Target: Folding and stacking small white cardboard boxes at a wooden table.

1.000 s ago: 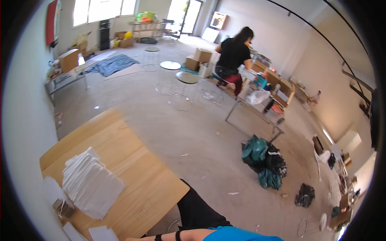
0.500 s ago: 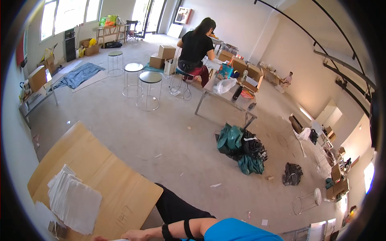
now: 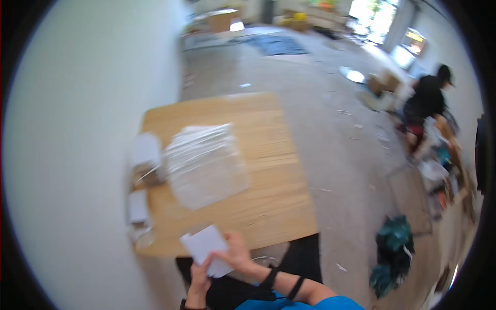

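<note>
At the near edge of the wooden table (image 3: 274, 191), a flat white piece (image 3: 206, 245), like folded paper or card, is held between my two hands. My left hand (image 3: 199, 278) grips its lower left side. My right hand (image 3: 236, 252) comes in from the right, its fingers closed on the piece's right side; motion blurs them. Beyond my hands lies a fanned stack of thin white sheets or sleeves (image 3: 209, 175) on the tabletop. Along the table's left edge sit a white packet (image 3: 146, 150) and a small white box (image 3: 138, 206).
A pale wall (image 3: 103, 155) runs close along the left. On the floor to the right lie green and black bags (image 3: 393, 253). Farther off, a person in black (image 3: 426, 103) sits by a cluttered table. A blue sheet (image 3: 276, 45) lies at the back.
My view has swung left and down toward the table, bringing both hands and the white piece into sight. Earlier only my right forearm and part of its hand showed at the lower edge.
</note>
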A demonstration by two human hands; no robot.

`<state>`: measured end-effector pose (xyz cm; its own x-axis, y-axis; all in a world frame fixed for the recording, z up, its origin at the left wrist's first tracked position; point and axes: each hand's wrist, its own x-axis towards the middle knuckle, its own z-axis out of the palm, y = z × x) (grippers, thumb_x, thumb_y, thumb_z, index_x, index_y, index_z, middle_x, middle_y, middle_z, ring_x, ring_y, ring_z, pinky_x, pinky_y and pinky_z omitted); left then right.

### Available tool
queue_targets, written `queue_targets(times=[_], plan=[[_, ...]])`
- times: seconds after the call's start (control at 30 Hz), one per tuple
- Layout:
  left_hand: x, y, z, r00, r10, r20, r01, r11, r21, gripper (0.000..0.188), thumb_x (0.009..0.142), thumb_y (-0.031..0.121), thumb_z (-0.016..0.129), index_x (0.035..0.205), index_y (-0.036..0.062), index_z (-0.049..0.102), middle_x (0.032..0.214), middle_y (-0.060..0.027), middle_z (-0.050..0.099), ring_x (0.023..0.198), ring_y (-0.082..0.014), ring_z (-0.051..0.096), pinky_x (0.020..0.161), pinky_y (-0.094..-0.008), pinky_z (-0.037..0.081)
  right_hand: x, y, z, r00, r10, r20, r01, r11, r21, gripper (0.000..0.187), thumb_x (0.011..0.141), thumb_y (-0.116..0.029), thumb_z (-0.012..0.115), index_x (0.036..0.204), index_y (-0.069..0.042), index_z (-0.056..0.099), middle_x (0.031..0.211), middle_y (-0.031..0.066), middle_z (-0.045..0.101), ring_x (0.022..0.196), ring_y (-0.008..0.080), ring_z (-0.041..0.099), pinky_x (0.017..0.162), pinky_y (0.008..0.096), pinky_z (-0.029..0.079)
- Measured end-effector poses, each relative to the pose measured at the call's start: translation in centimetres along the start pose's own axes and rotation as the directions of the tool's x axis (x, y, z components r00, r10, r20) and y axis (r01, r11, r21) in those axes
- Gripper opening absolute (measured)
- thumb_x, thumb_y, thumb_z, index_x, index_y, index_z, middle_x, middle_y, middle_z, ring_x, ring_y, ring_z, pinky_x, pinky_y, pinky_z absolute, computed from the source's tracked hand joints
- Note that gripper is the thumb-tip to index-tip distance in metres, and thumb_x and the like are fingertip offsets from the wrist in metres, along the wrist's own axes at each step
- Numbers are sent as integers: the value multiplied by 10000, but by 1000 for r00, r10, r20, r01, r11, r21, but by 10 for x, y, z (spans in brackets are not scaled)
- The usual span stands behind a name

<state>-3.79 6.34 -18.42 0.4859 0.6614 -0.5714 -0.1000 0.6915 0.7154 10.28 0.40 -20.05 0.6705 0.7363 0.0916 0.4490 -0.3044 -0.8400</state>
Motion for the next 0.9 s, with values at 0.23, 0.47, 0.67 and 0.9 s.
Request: queue_targets(times=[0.23,0.47,0.67,0.9], plan=[[-18,11,-45,990,113,-85,-101,985,140,480,849,201,735,1205,-35,517,1125,-83,614,1014,-153,581,907,-302,463,6,-24,-2,881,308,359,-429,838,337,349,755,-142,789,958,11,550,817,87,654,734,142,621,633,274,514],[5,22,-57,987,79,-140,-72,996,54,472,869,244,712,1211,-28,534,1133,-90,620,1021,-144,579,906,-297,460,14,30,-12,822,415,390,-569,636,522,207,873,-114,677,987,8,555,854,53,655,758,97,605,670,244,499],[61,96,-95,988,93,-126,-62,972,228,480,860,252,710,1224,-11,540,1123,-101,638,986,-198,618,870,-329,490,12,31,-67,830,414,374,-558,593,581,146,909,-94,622,995,0,551,878,49,641,777,95,597,706,239,489],[77,121,-73,721,690,59,187,-276,943,470,820,283,692,1185,23,552,1122,-191,637,1004,-370,613,856,-454,490,-15,39,-94,825,468,317,-557,575,600,145,894,-73,635,1000,6,578,912,69,657,812,116,618,730,251,500]])
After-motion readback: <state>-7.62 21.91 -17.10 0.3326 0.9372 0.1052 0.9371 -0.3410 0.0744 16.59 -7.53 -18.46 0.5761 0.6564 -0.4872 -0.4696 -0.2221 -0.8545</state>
